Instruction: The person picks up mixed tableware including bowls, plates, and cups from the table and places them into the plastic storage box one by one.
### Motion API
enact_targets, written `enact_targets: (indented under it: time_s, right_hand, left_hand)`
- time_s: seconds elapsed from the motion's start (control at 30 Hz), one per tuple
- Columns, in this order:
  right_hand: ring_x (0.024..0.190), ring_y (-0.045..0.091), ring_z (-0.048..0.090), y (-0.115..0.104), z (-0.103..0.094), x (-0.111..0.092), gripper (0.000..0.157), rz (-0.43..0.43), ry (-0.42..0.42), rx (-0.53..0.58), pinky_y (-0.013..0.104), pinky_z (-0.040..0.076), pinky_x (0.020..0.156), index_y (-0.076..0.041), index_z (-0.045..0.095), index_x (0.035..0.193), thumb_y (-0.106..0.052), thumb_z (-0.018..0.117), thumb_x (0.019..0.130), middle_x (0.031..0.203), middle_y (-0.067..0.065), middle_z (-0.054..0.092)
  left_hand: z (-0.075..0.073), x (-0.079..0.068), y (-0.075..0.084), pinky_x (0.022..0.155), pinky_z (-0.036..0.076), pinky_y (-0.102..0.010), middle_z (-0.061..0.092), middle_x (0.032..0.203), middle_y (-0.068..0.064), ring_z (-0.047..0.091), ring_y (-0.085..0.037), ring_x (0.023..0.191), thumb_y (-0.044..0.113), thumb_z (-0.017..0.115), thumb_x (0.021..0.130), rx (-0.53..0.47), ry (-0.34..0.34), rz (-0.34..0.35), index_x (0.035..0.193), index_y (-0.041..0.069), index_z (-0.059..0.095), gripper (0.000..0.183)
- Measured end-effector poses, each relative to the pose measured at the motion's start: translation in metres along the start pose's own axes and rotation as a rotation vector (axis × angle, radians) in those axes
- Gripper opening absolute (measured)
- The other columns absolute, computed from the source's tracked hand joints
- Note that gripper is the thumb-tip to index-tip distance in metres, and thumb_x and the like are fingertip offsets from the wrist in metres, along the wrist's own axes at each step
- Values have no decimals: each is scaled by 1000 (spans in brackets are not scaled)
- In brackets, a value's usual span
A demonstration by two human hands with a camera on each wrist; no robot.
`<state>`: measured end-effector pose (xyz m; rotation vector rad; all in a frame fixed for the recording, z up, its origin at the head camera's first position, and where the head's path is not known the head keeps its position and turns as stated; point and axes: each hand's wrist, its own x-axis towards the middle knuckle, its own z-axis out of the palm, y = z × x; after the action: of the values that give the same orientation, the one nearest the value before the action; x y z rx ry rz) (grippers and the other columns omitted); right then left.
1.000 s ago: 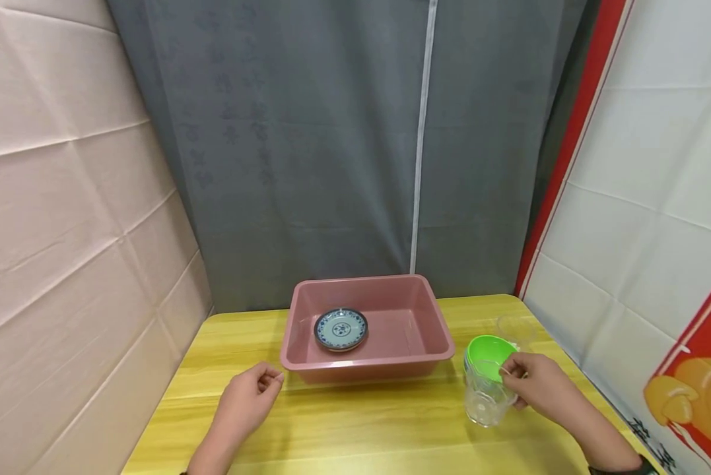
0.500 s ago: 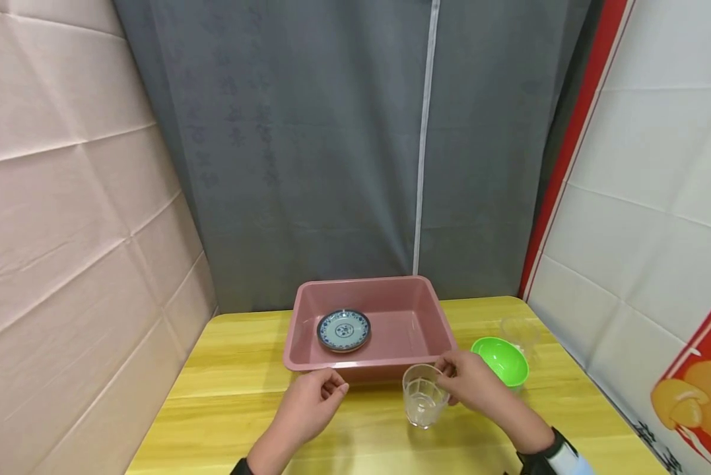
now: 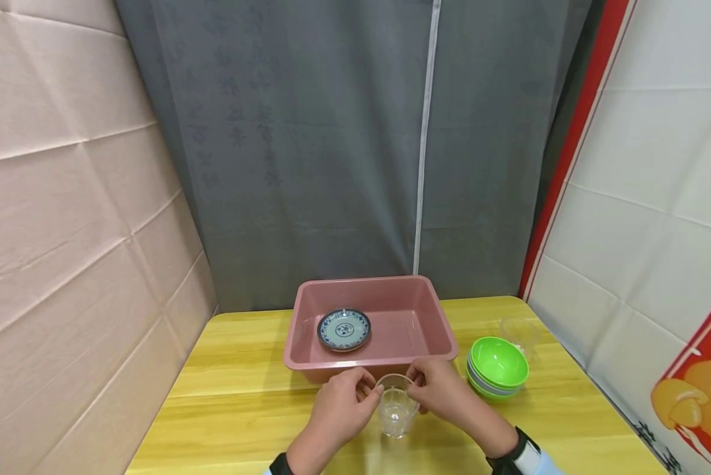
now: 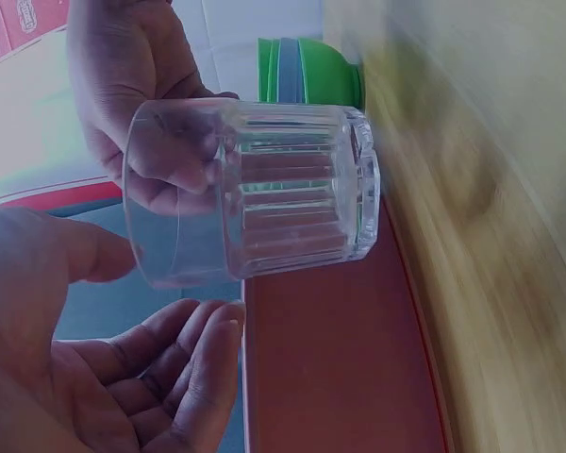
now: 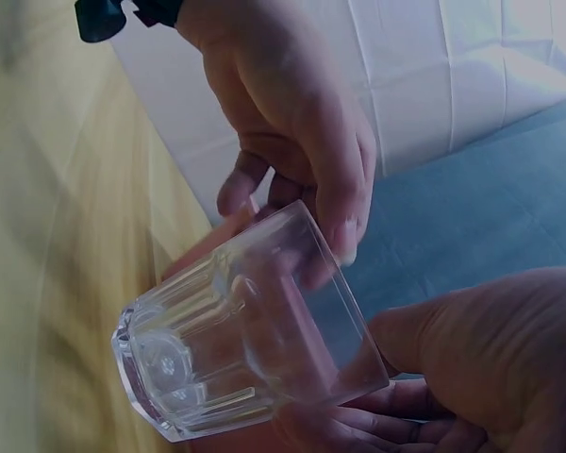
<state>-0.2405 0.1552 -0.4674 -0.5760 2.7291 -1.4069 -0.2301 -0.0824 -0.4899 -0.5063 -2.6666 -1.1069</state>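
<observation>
A clear drinking glass (image 3: 395,415) is upright, close over the table in front of the pink basin (image 3: 370,366). My right hand (image 3: 441,389) pinches its rim from the right side. My left hand (image 3: 342,406) is at the rim's left side. In the left wrist view the left thumb (image 4: 99,253) is right at the rim of the glass (image 4: 292,184), while the other fingers (image 4: 212,363) curve loosely beneath it with a small gap. In the right wrist view both hands flank the glass (image 5: 208,349), and some fingertips show through its wall.
A blue-patterned plate (image 3: 344,330) lies inside the basin, left of its middle. Green and grey bowls (image 3: 498,364) are stacked to the right of the basin. Behind them is another clear glass (image 3: 524,333). A grey curtain (image 3: 319,165) hangs behind the yellow wooden table (image 3: 230,409).
My right hand has carried the glass leftward from the stacked bowls to the front of the basin. My left hand has moved right, up to the glass.
</observation>
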Motion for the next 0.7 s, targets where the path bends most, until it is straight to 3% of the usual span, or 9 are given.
enact_targets:
  time_s: [0.27, 0.6, 0.7]
  right_hand:
    - [54, 15, 66, -2, 11, -1, 12, 24, 13, -10, 28, 57, 48, -5, 69, 90, 5, 73, 86, 73, 0, 64]
    - [52, 13, 65, -3, 20, -4, 13, 33, 26, -8, 28, 56, 47, -7, 68, 89, 4, 72, 85, 72, -2, 65]
    - [53, 13, 65, -5, 21, -7, 10, 36, 37, -6, 28, 57, 47, -7, 69, 90, 1, 74, 90, 73, -2, 65]
  left_hand:
    - [2, 4, 0, 58, 45, -27, 57, 69, 20, 53, -1, 62, 24, 83, 88, 128, 54, 19, 80, 26, 68, 18]
    - [1, 3, 2, 56, 45, -26, 56, 65, 19, 52, -2, 60, 14, 83, 80, 145, 77, 50, 72, 25, 66, 21]
    - [-1, 3, 3, 56, 45, -26, 55, 65, 19, 52, -2, 60, 14, 83, 79, 150, 76, 53, 72, 25, 66, 21]
